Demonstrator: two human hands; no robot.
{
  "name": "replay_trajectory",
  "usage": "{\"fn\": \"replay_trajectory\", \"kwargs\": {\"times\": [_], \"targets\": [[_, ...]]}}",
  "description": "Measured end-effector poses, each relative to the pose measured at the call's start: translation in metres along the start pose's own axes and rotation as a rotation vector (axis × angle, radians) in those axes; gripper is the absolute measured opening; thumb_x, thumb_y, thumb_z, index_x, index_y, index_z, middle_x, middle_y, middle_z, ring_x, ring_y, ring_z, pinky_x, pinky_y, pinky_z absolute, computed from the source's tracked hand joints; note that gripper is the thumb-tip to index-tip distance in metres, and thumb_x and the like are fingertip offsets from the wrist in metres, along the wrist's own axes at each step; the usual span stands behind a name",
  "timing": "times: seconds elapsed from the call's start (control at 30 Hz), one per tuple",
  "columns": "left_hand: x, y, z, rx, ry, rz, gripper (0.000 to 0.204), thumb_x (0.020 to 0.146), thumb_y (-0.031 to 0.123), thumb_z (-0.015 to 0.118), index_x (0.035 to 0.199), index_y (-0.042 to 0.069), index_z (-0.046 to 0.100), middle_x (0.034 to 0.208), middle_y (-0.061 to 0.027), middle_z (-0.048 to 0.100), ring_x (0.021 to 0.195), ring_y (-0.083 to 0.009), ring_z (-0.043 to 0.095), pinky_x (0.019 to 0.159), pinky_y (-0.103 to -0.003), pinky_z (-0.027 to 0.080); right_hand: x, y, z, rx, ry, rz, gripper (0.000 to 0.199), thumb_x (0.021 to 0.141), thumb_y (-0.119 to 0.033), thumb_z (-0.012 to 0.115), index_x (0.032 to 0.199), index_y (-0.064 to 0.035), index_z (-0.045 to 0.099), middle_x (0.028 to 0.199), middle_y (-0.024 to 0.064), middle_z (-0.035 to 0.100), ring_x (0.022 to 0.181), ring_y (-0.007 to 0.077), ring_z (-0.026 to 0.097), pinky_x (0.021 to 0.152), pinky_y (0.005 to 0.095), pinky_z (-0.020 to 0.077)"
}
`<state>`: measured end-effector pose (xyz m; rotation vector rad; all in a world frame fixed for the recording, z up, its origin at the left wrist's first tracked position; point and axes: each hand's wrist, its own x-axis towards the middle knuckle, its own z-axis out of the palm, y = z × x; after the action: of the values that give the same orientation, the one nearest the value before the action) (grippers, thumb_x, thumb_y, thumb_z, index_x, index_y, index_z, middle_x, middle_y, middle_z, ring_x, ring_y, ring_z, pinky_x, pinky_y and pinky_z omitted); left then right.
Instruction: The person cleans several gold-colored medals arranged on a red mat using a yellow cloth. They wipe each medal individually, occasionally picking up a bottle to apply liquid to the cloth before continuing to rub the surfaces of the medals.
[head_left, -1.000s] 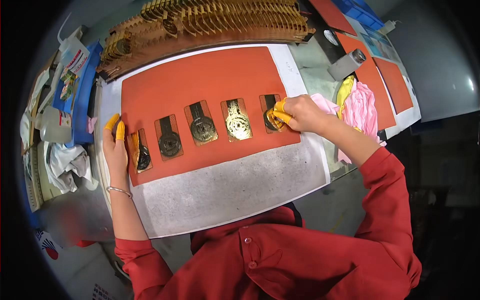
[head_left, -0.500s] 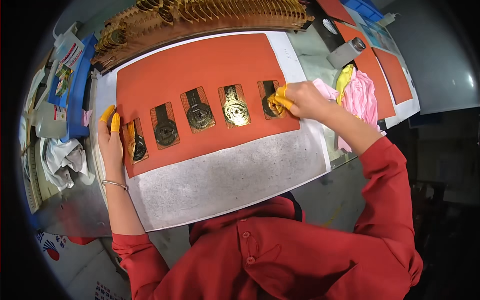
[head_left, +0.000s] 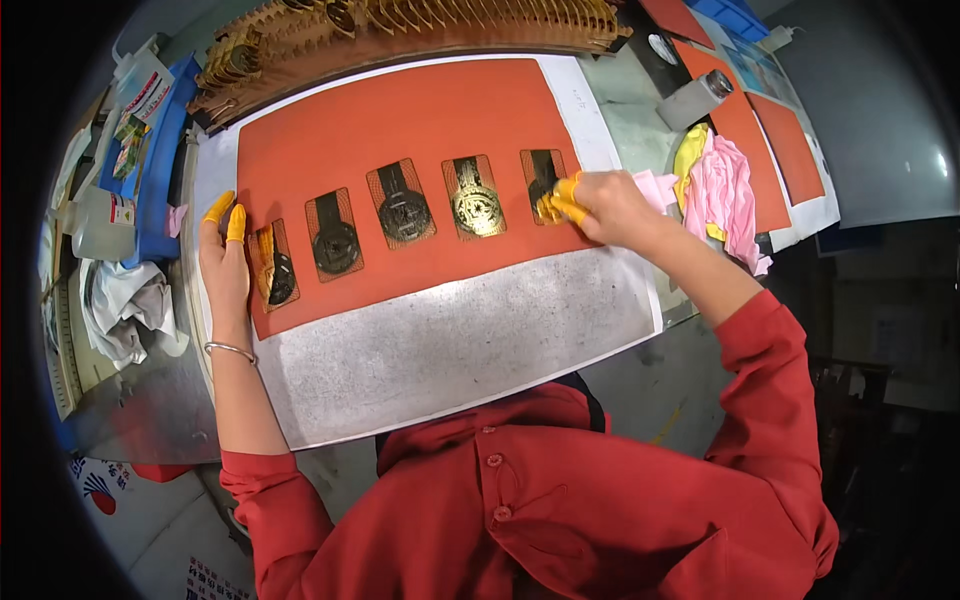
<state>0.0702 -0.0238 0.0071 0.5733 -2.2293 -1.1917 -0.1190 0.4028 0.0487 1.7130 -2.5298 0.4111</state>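
Note:
Five thin, mirror-like metal plates lie in a slanting row on an orange sheet (head_left: 400, 110); each bears a round medal-like pattern under a dark band. At the far right, my right hand (head_left: 612, 208) has its yellow-covered fingertips bunched on the lower right edge of the rightmost plate (head_left: 542, 172). My left hand (head_left: 225, 265) rests by the sheet's left edge, its yellow-covered fingers apart and holding nothing. Beside it is the leftmost plate (head_left: 280, 278), with a gold reflection. Another plate (head_left: 478, 205) shines bright gold; the middle plate (head_left: 403, 208) looks dark.
A long rack (head_left: 420, 35) of upright gold pieces stands behind the sheet. To the right are a grey bottle (head_left: 695, 100) and pink cloths (head_left: 725, 185). A blue tray (head_left: 160, 180), a clear bottle (head_left: 103, 222) and a crumpled white cloth (head_left: 125, 305) are on the left.
My right fingertips have slid slightly nearer to me along the rightmost plate. The view has shifted a little; the plates keep their places on the sheet, and my left hand stays beside it.

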Motion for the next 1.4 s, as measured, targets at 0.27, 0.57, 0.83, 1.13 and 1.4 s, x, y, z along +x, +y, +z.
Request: {"fn": "replay_trajectory", "kwargs": {"times": [0.27,0.57,0.83,1.13,1.4], "targets": [[-0.004,0.009,-0.001,-0.031,0.009,-0.024,0.032,0.092,0.009,0.049,0.122,-0.003,0.049,0.119,-0.0129,0.055,0.113,-0.0187,0.05,0.096,-0.028,0.038,-0.002,-0.017,-0.005,0.003,-0.076,0.021,0.007,0.074,-0.011,0.06,0.081,-0.0085,0.061,0.067,0.0101,0.058,0.06,0.0294,0.059,0.052,0.0412,0.0456],[-0.002,-0.001,-0.002,-0.058,-0.007,-0.006,0.03,0.092,0.006,0.046,0.121,-0.004,0.049,0.121,-0.0139,0.054,0.113,-0.0199,0.051,0.096,-0.028,0.038,-0.005,-0.012,-0.002,-0.003,-0.016,0.046,0.007,0.074,-0.01,0.06,0.077,-0.0046,0.057,0.064,0.0109,0.056,0.06,0.0299,0.057,0.052,0.0395,0.045],[-0.004,0.001,-0.002,-0.068,0.009,-0.014,0.03,0.093,0.011,0.049,0.119,-0.004,0.051,0.117,-0.0124,0.055,0.108,-0.0188,0.052,0.093,-0.029,0.039,-0.028,-0.029,-0.021,0.014,-0.122,0.016,0.006,0.077,-0.013,0.061,0.078,-0.0065,0.059,0.063,0.0103,0.055,0.057,0.029,0.056,0.052,0.0391,0.0447],[-0.005,0.007,-0.001,-0.119,0.014,-0.046,0.03,0.094,0.012,0.049,0.12,-0.003,0.051,0.116,-0.012,0.056,0.107,-0.0188,0.053,0.093,-0.028,0.04,-0.009,-0.035,0.002,-0.055,0.007,0.477,0.01,0.076,-0.015,0.057,0.079,-0.0065,0.061,0.074,0.0154,0.062,0.068,0.0344,0.06,0.062,0.045,0.0471],[-0.007,0.002,-0.003,-0.071,0.027,-0.035,0.03,0.092,0.006,0.047,0.121,-0.002,0.05,0.118,-0.0121,0.055,0.11,-0.0184,0.051,0.094,-0.028,0.039,0.006,-0.025,-0.004,-0.064,0.018,0.516,0.01,0.077,-0.014,0.056,0.078,-0.0052,0.061,0.073,0.016,0.062,0.067,0.0362,0.06,0.061,0.0448,0.0475]]}}
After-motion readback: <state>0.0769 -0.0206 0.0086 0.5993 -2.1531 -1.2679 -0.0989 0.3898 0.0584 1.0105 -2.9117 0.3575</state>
